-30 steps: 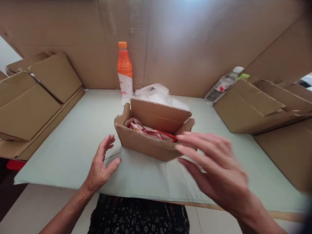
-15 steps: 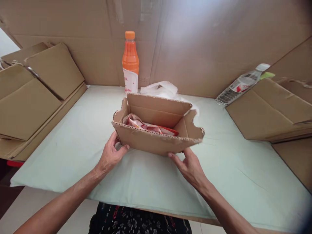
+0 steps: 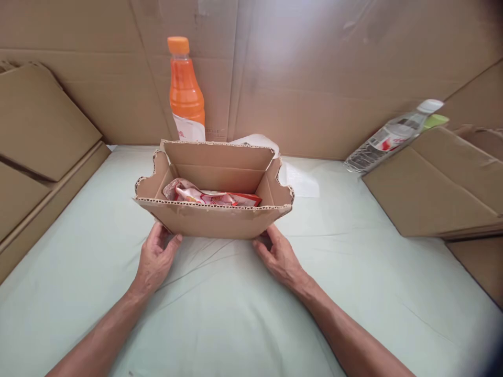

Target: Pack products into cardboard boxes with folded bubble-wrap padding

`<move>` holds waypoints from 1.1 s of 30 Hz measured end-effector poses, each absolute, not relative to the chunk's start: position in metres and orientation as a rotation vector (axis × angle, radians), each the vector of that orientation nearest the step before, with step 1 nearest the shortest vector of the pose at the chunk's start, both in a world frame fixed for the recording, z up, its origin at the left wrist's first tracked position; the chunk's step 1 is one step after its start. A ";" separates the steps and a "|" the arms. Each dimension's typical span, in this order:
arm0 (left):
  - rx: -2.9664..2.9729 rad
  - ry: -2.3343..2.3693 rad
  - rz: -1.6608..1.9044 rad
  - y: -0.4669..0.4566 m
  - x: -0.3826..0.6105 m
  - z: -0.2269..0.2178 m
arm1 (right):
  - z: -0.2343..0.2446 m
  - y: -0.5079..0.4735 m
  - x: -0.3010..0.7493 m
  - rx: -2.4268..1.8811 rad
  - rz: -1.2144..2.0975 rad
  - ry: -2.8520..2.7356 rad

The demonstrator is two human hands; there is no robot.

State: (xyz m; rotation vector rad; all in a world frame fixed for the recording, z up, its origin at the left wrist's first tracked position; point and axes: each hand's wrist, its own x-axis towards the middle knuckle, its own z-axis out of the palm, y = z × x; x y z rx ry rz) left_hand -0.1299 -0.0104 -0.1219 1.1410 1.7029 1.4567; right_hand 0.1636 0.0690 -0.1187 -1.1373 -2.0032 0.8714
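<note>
An open-topped cardboard box [image 3: 220, 222] with notched side walls stands on the pale green cloth, its long side facing me. Inside it lies a crumpled red and white packet [image 3: 212, 198], partly hidden by the front wall. My left hand [image 3: 157, 256] grips the box's lower left corner, thumb along the front and fingers round the side. At the lower right corner my right hand [image 3: 279, 256] holds it the same way. Behind the box stands an orange drink bottle [image 3: 186, 89], its base hidden. White plastic [image 3: 301, 180] shows behind and to the right of the box.
Cardboard boxes stand at the left [image 3: 47, 120] and right [image 3: 428, 183] sides. A clear bottle [image 3: 393, 136] leans against the right one, with something green behind it. A tall cardboard wall [image 3: 294, 104] closes off the back of the cloth-covered table [image 3: 236, 314].
Both hands have pushed the box back, closer to the bottle, and turned it straighter to me. The view has also shifted, so the table's front edge is out of sight.
</note>
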 end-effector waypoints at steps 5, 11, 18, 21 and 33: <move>1.150 1.710 1.427 -0.011 -0.134 -0.129 | -0.086 0.132 0.192 -1.204 0.423 -1.993; 1.233 1.725 1.401 -0.010 -0.138 -0.138 | -0.055 0.248 0.148 -1.384 0.290 -2.196; 1.268 1.718 1.382 -0.010 -0.139 -0.136 | -0.036 0.256 0.166 -1.430 0.317 -1.842; 1.270 1.732 1.383 -0.009 -0.138 -0.132 | -0.023 0.213 0.194 -1.304 0.479 -1.555; 1.241 1.728 1.642 -0.013 -0.142 -0.129 | -0.074 0.025 0.260 -1.728 1.230 -1.565</move>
